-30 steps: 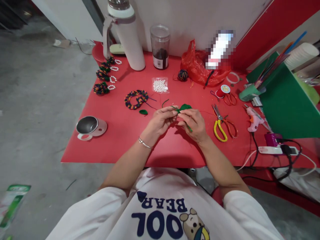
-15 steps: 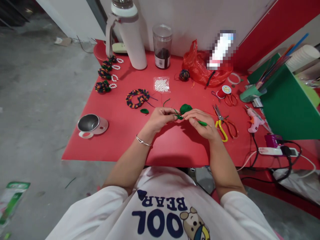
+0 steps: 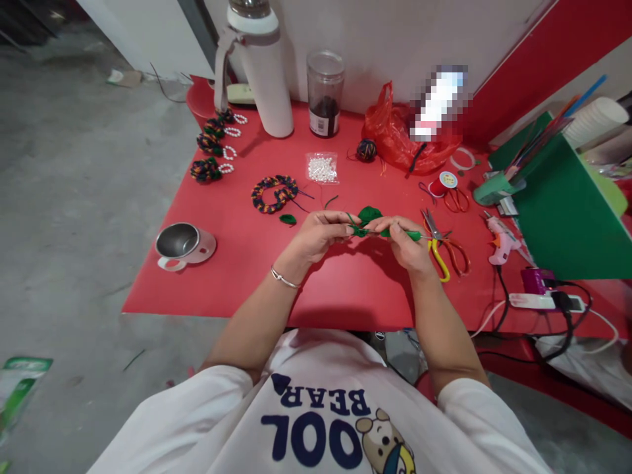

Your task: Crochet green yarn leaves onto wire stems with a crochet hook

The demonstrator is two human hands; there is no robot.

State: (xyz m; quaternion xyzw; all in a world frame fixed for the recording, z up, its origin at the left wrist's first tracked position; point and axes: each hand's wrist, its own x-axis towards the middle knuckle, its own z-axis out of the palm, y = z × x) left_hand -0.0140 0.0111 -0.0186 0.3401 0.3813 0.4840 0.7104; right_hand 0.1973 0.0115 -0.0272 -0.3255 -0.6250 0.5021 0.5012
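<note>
Above the red table, my left hand (image 3: pixel 323 232) pinches a small piece of green crochet (image 3: pixel 359 231), with green yarn running over its fingers. My right hand (image 3: pixel 402 240) is closed around a crochet hook (image 3: pixel 411 234) with a green handle. The hook's metal shaft points left and meets the crochet between my hands; the fingers partly hide its tip. Just behind them lies a ball of green yarn (image 3: pixel 369 214). A finished-looking green leaf shape (image 3: pixel 288 219) rests left of my left hand. Beyond it is a multicoloured braided crochet strip (image 3: pixel 271 193), curled round.
Scissors (image 3: pixel 432 225) and yellow-handled pliers (image 3: pixel 438 262) lie right of my right hand, near a pink glue gun (image 3: pixel 502 240). A cup (image 3: pixel 185 245) stands at left. Behind are a bead packet (image 3: pixel 322 168), a white bottle (image 3: pixel 269 79) and a red plastic bag (image 3: pixel 390 131).
My right hand has turned, so more of the hook's green handle shows and it lies flatter. My left hand keeps its pinch on the crochet. The view has shifted slightly.
</note>
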